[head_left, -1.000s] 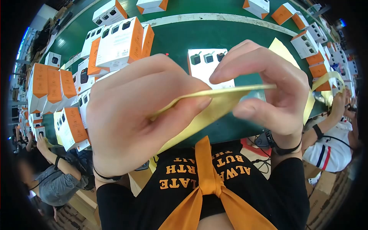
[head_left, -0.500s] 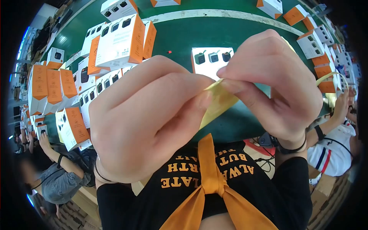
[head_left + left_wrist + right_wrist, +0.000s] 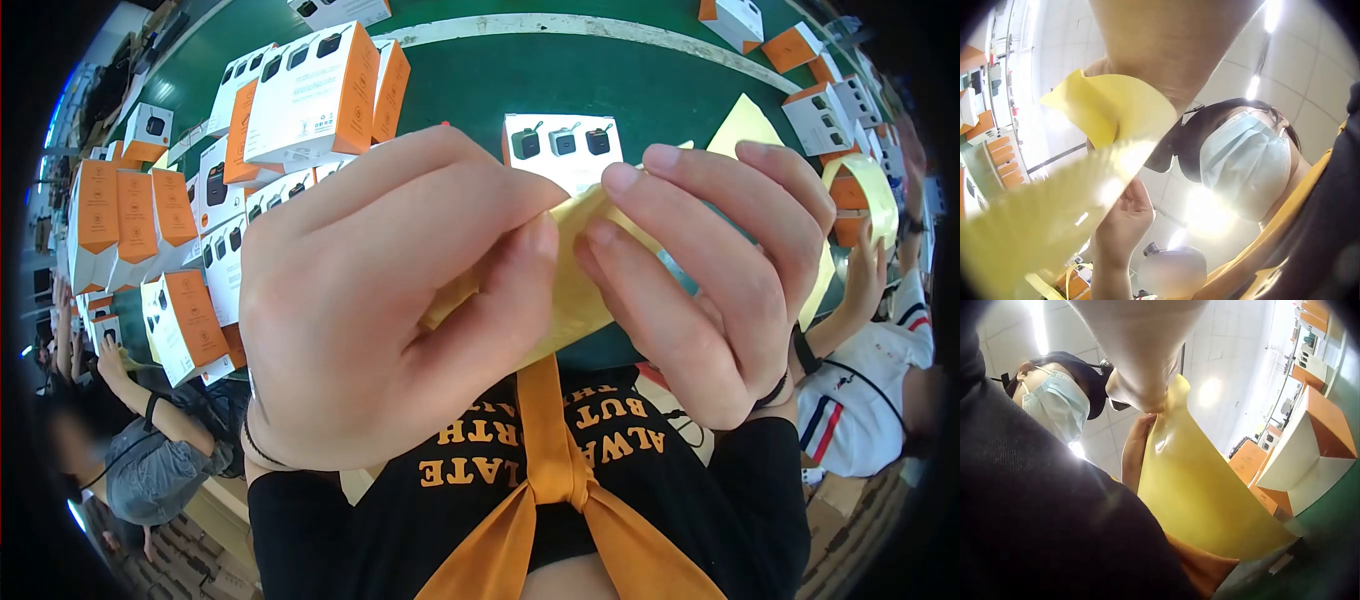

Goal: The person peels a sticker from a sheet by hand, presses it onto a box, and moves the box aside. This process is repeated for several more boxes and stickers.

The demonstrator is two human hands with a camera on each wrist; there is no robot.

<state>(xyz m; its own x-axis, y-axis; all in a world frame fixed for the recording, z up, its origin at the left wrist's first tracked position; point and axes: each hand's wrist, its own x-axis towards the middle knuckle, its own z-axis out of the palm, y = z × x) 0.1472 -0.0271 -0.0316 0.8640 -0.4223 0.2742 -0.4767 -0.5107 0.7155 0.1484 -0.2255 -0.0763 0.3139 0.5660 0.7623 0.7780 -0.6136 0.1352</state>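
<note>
A long green table [image 3: 620, 90] fills a busy workroom. At the far left, white-and-orange boxes [image 3: 120, 220] stand in rows and stacks, and a seated worker [image 3: 150, 460] reaches toward them from below. A white line [image 3: 600, 28] runs across the table near its far edge. Near the middle lies a flat box [image 3: 560, 150] printed with three small devices. Further right, a second yellow sheet [image 3: 745, 125] lies on the green surface among more boxes, and another worker [image 3: 870, 400] sits at the right edge. The wrist views show a pale tiled ceiling with bright lights.

Close to the camera, above a black shirt with orange lettering, two hands meet in the air over the table's near edge. The left hand [image 3: 370, 300] has its fingers curled over, with the thumb pressed down to pinch the left part of a yellow sheet [image 3: 575, 290]. The sheet bends between the hands, clear of the table. The right hand [image 3: 720, 280] is looser, its fingers [image 3: 640, 200] only slightly bent and laid along the sheet's upper side while the thumb presses from below, so it pinches the right part.
</note>
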